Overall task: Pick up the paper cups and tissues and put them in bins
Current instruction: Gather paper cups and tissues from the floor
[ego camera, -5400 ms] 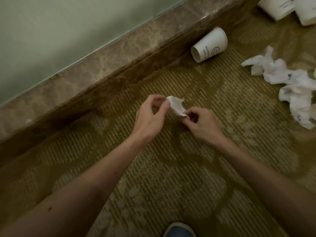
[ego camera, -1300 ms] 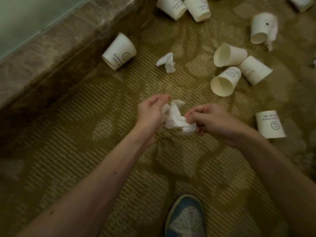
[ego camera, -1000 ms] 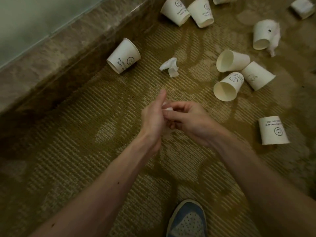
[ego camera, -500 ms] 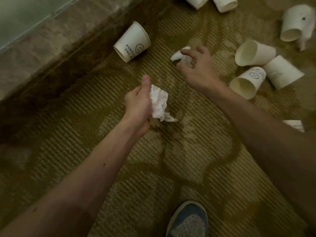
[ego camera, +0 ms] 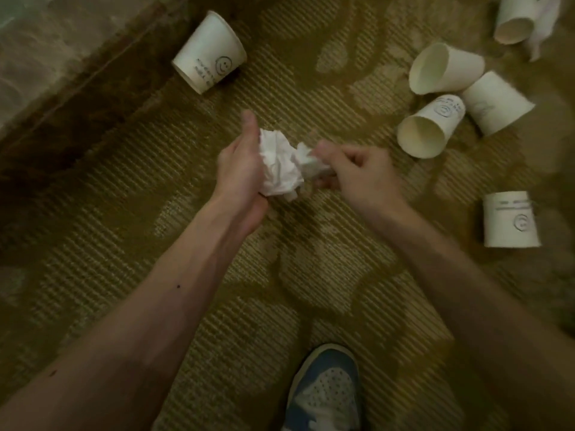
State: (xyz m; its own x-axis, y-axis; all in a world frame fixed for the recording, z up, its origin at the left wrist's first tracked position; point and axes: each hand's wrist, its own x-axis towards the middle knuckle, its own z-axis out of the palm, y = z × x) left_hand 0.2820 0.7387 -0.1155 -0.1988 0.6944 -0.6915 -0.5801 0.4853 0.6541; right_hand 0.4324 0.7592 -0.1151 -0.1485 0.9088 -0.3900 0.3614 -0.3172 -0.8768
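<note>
We are gripping the tissue wad in the left hand, fingers curled round it, above the carpet. The right hand is pinching a smaller tissue piece and touching it to the wad's right side. The nearest lying cup is resting ahead and to the right, mouth facing us, long axis running away rightward; the right hand is nearer. The lone cup is lying ahead-left, nearer the left hand.
</note>
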